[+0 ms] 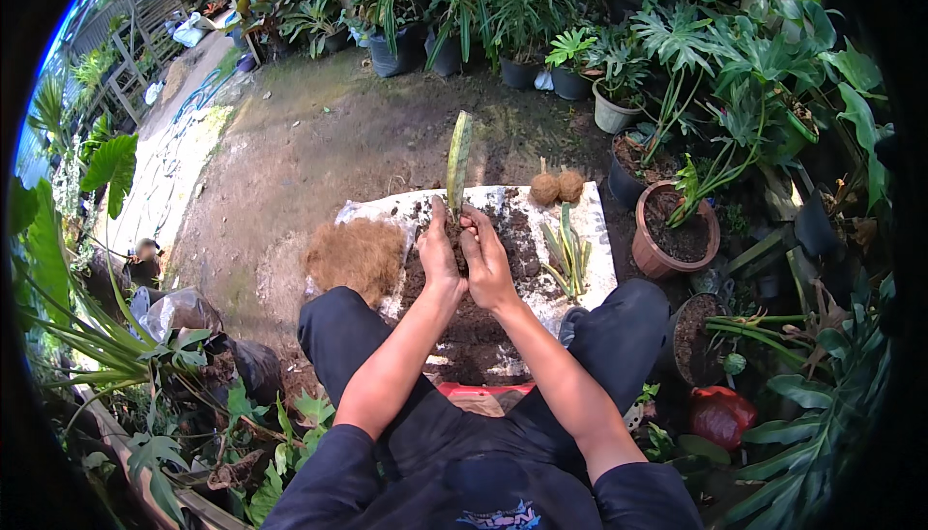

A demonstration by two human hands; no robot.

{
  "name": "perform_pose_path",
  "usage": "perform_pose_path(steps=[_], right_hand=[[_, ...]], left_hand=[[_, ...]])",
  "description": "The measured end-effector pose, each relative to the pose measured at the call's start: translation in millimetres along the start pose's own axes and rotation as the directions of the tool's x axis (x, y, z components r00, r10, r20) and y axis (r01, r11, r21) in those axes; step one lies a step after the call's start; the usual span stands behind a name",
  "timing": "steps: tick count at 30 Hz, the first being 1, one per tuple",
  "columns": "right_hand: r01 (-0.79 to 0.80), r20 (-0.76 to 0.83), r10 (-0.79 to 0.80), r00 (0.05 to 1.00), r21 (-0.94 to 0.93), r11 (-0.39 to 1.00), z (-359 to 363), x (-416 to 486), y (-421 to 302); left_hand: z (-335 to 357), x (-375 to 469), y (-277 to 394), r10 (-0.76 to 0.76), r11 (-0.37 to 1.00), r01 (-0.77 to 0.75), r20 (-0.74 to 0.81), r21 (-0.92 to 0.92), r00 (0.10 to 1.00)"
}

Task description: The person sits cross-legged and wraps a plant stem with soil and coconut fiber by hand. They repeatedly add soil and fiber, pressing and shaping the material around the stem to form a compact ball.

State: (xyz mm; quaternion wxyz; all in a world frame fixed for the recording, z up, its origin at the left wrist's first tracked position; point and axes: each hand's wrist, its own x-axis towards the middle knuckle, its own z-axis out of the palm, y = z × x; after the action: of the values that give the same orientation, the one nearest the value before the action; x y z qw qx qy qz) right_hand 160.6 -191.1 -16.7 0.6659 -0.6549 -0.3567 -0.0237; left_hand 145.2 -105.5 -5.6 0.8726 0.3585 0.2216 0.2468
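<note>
Between my left hand and my right hand, cupped together, is a clump of dark soil. A long green leaf cutting stands nearly upright out of it, looking like a snake plant leaf. Both hands press against the soil from either side, over a white sheet strewn with loose soil. Left of the hands sits a heap of brown coir-like fibre. On the right lie several cut leaf pieces. Two round fibre-wrapped balls with short stubs rest at the sheet's far right corner.
Potted plants line the far side, among them a black pot. To my right stand a terracotta-coloured pot and a red plastic bag. Leafy plants crowd my left. A blue hose runs along the pale path.
</note>
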Motion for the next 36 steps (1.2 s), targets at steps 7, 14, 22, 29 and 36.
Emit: perform_pose_path(steps=[7, 14, 22, 29, 36], right_hand=[[0.308, 0.050, -0.360, 0.932, -0.633, 0.710, -27, 13, -8], [0.383, 0.003, -0.469, 0.883, -0.580, 0.719, -15, 9, 3], [0.365, 0.072, -0.439, 0.896, -0.683, 0.632, -24, 11, -7], [0.392, 0.072, -0.443, 0.894, -0.606, 0.693, -21, 10, -3], [0.163, -0.188, -0.202, 0.961, -0.204, 0.965, -11, 8, -17]], left_hand=[[-1, 0, -5, -0.184, 0.981, 0.188, 0.081, -0.044, 0.980], [-3, -10, -14, -0.117, 0.992, 0.119, -0.045, 0.050, 0.992], [5, -15, 11, -0.321, 0.942, 0.330, 0.129, -0.056, 0.938], [-7, -4, -12, -0.286, 0.946, 0.310, 0.210, -0.093, 0.935], [-2, -5, 1, -0.094, 0.993, 0.099, 0.077, -0.068, 0.993]])
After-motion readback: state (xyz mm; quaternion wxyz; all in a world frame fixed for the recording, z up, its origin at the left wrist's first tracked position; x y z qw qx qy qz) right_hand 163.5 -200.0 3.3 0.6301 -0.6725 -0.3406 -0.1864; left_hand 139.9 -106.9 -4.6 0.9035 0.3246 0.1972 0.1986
